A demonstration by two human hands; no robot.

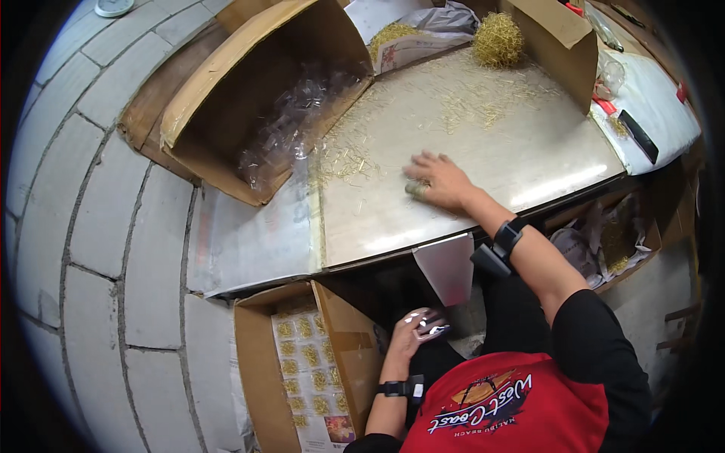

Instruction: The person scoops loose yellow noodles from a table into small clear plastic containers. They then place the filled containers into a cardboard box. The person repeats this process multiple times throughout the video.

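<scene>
Head | right fingers [433,162] loosely spread over the tabletop [540,147], too blurred to tell any hold | left fingers [414,320] curled around a shiny clear box [436,330] | loose gold pins [349,160] left of the right fingers, gold heap [498,40] beyond them | carton [343,336] of gold-filled packs [310,354] left of the left fingers

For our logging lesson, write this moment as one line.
left hand: holds clear plastic | right hand: over tabletop, near gold pieces
</scene>
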